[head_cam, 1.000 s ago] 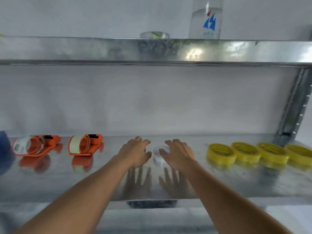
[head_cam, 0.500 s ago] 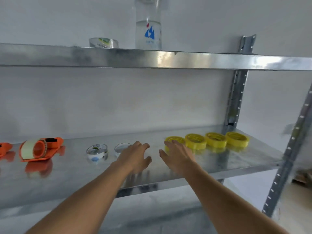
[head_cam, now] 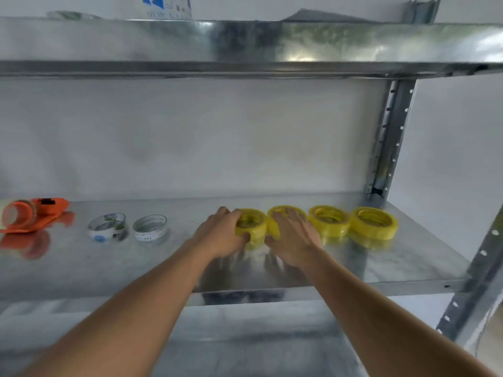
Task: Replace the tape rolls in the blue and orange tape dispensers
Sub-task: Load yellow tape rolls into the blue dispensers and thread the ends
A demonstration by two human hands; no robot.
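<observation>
Several yellow tape rolls lie in a row on the metal shelf [head_cam: 394, 265]. My left hand [head_cam: 220, 235] grips the leftmost yellow roll [head_cam: 251, 223] from its left side. My right hand [head_cam: 295, 238] lies over the second yellow roll [head_cam: 275, 213], fingers curled around it. Two more yellow rolls [head_cam: 329, 220] [head_cam: 374, 223] sit to the right, untouched. An orange tape dispenser [head_cam: 32, 214] holding a roll rests at the far left. Two nearly spent clear rolls [head_cam: 107, 227] [head_cam: 150, 228] lie between the dispenser and my hands. No blue dispenser is visible.
An upper metal shelf [head_cam: 245, 47] spans the top, with a bottle [head_cam: 167, 6] standing on it. A perforated steel upright [head_cam: 389, 142] stands at the back right, another upright [head_cam: 479, 281] at the front right. A white wall lies behind.
The view has swung right. Both hands moved from the spent clear rolls to the yellow rolls and closed around the two leftmost ones.
</observation>
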